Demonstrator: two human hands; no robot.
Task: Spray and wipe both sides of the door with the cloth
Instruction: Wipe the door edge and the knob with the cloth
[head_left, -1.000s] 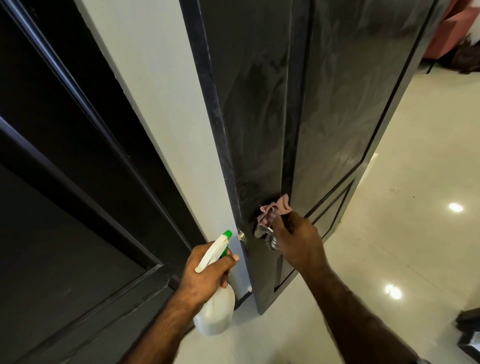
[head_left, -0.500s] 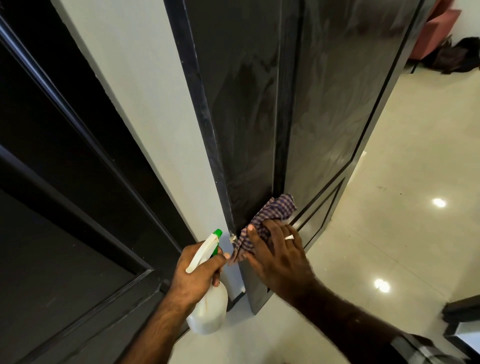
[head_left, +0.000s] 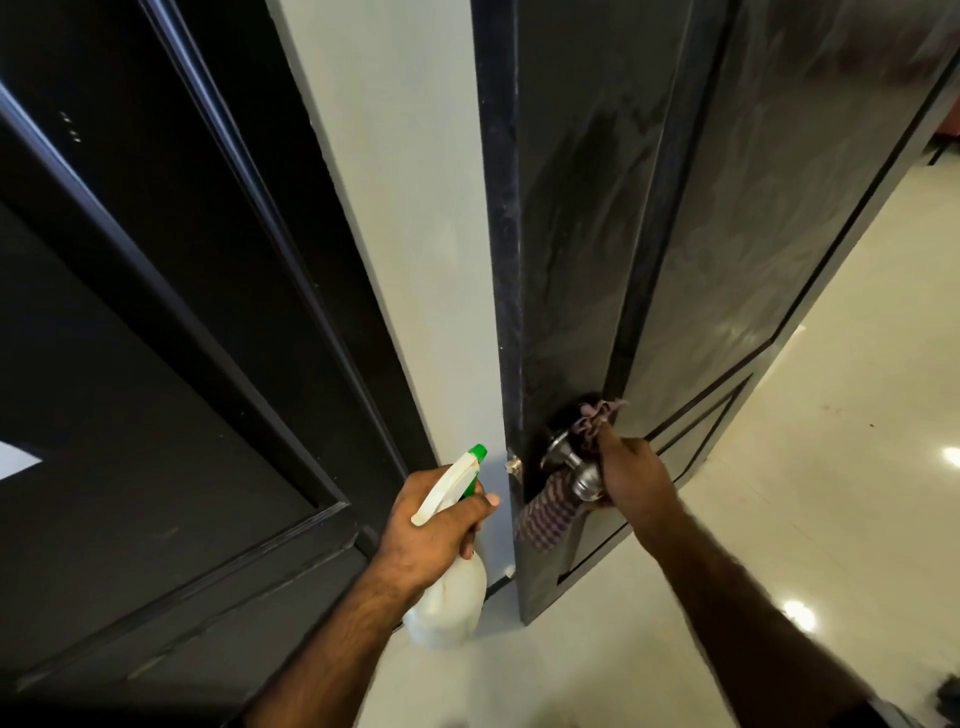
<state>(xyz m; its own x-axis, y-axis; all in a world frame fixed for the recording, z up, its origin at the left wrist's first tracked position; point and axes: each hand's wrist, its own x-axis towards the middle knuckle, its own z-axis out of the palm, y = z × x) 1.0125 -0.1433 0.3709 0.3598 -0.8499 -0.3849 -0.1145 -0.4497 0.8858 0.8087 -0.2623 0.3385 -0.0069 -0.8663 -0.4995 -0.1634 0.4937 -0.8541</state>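
One head-worn camera looks forward and down from close range, facing the door's (head_left: 597, 234) edge and the floor (head_left: 805, 493) beyond; both forearms reach in from the bottom.

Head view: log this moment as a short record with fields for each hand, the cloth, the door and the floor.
left hand: grips a white spray bottle with a green nozzle tip, held beside the door edge
right hand: holds the checked cloth against the metal door knob
cloth: bunched above the knob, one end hanging below it
door: dark, glossy, standing open, smeary streaks on its face
floor: pale glossy tiles with light reflections
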